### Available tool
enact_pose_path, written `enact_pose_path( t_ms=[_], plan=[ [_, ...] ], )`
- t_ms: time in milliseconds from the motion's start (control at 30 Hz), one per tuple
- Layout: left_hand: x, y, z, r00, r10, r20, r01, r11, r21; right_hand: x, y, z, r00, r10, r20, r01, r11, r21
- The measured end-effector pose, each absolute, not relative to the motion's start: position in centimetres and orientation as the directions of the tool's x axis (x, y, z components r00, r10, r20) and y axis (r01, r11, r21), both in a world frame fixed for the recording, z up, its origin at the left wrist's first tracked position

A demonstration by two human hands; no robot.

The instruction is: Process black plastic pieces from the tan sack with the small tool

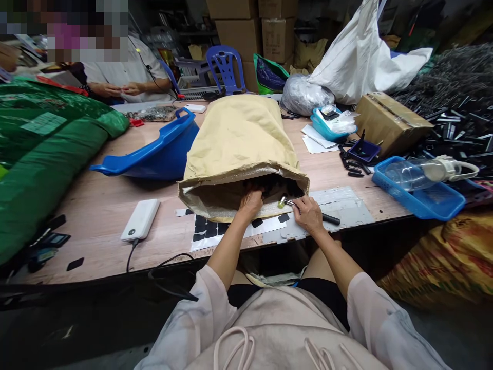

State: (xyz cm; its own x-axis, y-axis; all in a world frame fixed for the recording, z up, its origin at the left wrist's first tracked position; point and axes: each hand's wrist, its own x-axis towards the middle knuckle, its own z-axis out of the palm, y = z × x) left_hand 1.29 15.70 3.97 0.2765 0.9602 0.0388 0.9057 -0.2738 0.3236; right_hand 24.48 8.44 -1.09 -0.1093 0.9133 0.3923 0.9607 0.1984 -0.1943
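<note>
A large yellow paper sack [241,128] lies on the table with its mouth facing me. My left hand [252,202] reaches into that mouth, beside dark pieces [275,183] whose kind is hard to make out in the shade. Its fingertips are lost in the dark, so I cannot see what they touch. Just in front of the sack's right corner, my right hand [308,213] is closed around a small hammer [330,219] with a metal and yellowish head and a black handle. Under the sack's edge lies a white sheet with black rounded-square stickers [206,228].
Left of the sack are a blue scoop-shaped basin [157,149], a white power bank [140,220] with a cable, and green sacks [54,154]. To the right stand a blue basket [423,192] with a bottle, a cardboard box [393,123] and heaped black parts. Another person [127,77] sits opposite.
</note>
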Motion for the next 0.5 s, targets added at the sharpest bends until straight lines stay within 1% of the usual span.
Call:
enact_pose_path(
  t_ms=[67,133,200,267,333,400,500],
  plan=[
    [1.0,14.7,4.3,0.269,0.962,0.055,0.895,-0.270,0.355,24.5,8.4,-1.0,-0.111,0.914,0.390,0.961,0.199,-0.194],
    [0.7,13.2,4.5,0.296,0.951,0.090,0.862,-0.306,0.404,24.4,8.4,-0.9,-0.113,0.915,0.386,0.960,0.200,-0.193],
    [0.5,11.5,4.5,0.379,0.919,0.106,0.804,-0.384,0.455,24.4,8.4,-0.8,-0.113,0.920,0.376,0.962,0.197,-0.192],
    [0.4,10.1,4.1,0.468,0.879,0.092,0.745,-0.449,0.494,24.4,8.4,-0.8,-0.109,0.925,0.363,0.964,0.188,-0.190],
    [0.3,9.1,3.2,0.514,0.855,0.068,0.712,-0.470,0.522,24.4,8.4,-0.7,-0.107,0.930,0.352,0.965,0.182,-0.188],
    [0.2,8.7,2.1,0.521,0.851,0.066,0.693,-0.467,0.550,24.4,8.5,-0.7,-0.106,0.932,0.346,0.966,0.180,-0.188],
    [-0.3,8.8,0.5,0.510,0.851,0.124,0.641,-0.473,0.604,24.4,8.4,-0.6,-0.101,0.931,0.350,0.964,0.179,-0.198]
  ],
)
